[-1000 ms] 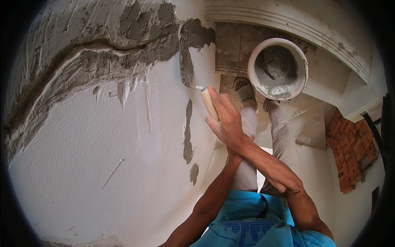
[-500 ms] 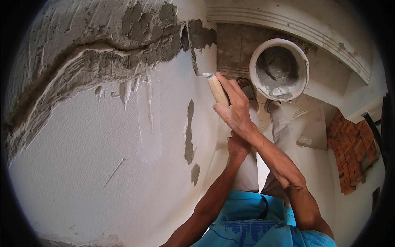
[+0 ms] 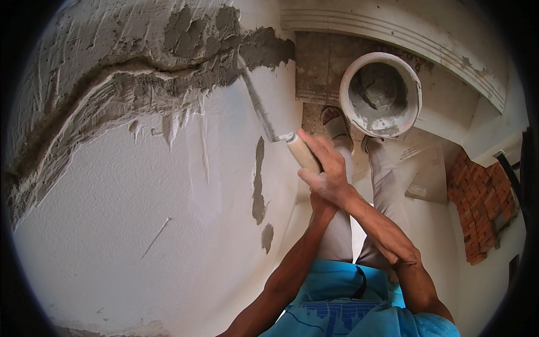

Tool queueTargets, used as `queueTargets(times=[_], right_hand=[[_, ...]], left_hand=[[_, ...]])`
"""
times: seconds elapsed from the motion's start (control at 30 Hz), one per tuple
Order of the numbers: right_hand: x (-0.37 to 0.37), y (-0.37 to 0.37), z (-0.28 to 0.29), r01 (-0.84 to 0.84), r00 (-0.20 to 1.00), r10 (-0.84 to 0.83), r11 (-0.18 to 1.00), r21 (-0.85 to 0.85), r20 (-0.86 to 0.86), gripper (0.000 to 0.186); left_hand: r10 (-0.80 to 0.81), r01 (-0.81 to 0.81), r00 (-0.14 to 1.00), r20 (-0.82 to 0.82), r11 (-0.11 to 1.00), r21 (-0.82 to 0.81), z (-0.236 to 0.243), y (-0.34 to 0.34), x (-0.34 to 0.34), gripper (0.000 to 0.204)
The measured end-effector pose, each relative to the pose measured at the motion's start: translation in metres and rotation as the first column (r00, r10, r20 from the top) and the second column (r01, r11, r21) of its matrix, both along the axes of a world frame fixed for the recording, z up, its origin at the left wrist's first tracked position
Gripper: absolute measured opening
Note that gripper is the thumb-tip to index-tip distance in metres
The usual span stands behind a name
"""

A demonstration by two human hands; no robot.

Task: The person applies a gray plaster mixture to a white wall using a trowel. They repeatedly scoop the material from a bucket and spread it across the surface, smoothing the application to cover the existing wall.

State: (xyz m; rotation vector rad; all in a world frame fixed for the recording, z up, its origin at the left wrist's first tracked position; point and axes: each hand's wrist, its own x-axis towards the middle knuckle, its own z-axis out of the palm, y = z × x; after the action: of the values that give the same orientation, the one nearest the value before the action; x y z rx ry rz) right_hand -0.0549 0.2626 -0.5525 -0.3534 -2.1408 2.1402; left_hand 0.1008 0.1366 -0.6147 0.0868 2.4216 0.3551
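My right hand point(image 3: 328, 171) is wrapped round the pale wooden handle of a trowel point(image 3: 255, 101). The trowel's narrow, mortar-smeared blade points up and left, its tip by the dark wet mortar point(image 3: 266, 48) on the wall. That mortar lies at the right end of a long rough groove point(image 3: 112, 70) cut into the plaster. Close below my right wrist is my left hand point(image 3: 323, 203), largely covered by it; its fingers are hidden.
A whitish bucket point(image 3: 415, 106) with grey mortar inside stands on the floor beside my feet. Grey patches point(image 3: 257, 185) mark the white wall point(image 3: 140, 185). Stacked red bricks point(image 3: 477, 208) sit far right, near a leaning board point(image 3: 429, 174). A ridged ledge point(image 3: 449, 50) curves along the top.
My right hand has drawn the trowel down and slightly right. Its blade now slants more, and fresh mortar fills the spot where the blade was. My left hand has barely moved.
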Motion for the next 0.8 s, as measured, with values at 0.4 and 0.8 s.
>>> queueTargets(times=[0.4, 0.8], right_hand=[[-0.017, -0.013, -0.060, 0.069, 0.971, -0.069, 0.998, 0.008, 0.229, 0.074], [-0.026, -0.028, -0.060, 0.058, 0.976, -0.085, 0.989, 0.137, 0.202, 0.076]], left_hand=[[0.099, -0.031, 0.939, 0.328, 0.978, -0.206, 0.007, 0.019, -0.027, 0.045], [-0.017, 0.049, 0.964, 0.266, 0.992, -0.113, 0.007, 0.013, -0.021, 0.034]])
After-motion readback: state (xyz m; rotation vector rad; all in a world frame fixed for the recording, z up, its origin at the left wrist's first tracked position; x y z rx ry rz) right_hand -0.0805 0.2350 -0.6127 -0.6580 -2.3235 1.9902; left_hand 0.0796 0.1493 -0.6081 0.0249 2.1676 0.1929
